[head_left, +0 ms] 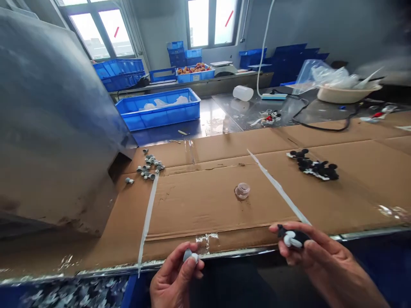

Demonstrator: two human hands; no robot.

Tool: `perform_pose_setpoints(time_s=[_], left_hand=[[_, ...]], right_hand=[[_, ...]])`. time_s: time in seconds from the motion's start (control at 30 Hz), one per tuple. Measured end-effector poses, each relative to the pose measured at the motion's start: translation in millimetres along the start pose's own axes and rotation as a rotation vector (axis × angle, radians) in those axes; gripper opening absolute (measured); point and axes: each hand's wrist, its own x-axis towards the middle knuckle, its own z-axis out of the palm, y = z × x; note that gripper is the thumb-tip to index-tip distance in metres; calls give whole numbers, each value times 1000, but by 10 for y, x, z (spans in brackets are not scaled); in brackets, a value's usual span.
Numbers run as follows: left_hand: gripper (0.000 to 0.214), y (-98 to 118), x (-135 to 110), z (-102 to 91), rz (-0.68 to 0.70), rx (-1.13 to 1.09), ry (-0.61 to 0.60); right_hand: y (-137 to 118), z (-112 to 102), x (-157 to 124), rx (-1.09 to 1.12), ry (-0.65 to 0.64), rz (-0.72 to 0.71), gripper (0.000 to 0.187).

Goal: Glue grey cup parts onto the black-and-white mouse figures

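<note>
Near the table's front edge, my left hand [178,276] pinches a small grey and white plastic piece [190,256] between thumb and fingers. To the right, my right hand [316,250] grips a black figure part with white pieces [293,238]. A small clear round pot [242,191] stands on the cardboard between and beyond the hands. Several grey and white pieces [150,166] lie in a loose cluster at the left. Black parts with round ears and white bits [316,166] are heaped at the right.
Cardboard [199,205] covers the worktop. A large metal housing [54,119] rises at the left. Below the edge, a blue bin [77,295] holds many grey pieces. Farther back are a blue crate [160,111], a black cable [324,127] and a cream basin [346,94].
</note>
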Motion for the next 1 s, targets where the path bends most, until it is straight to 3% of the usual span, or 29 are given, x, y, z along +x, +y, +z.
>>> perform_pose_setpoints(time_s=[0.37, 0.63, 0.83, 0.9, 1.0], left_hand=[[42, 35, -50, 1, -78, -121, 44], [41, -2, -54, 22, -51, -136, 14], [42, -64, -35, -25, -72, -67, -37], [39, -76, -57, 0, -20, -26, -61], [31, -80, -94, 39, 116, 46, -123]], right_hand=[[304, -111, 79, -119, 27, 202, 35], [182, -76, 36, -133, 63, 168, 39], [186, 190, -18, -142, 0, 167, 37], [163, 360, -46, -97, -79, 219, 33], [115, 599, -96, -9, -81, 291, 32]])
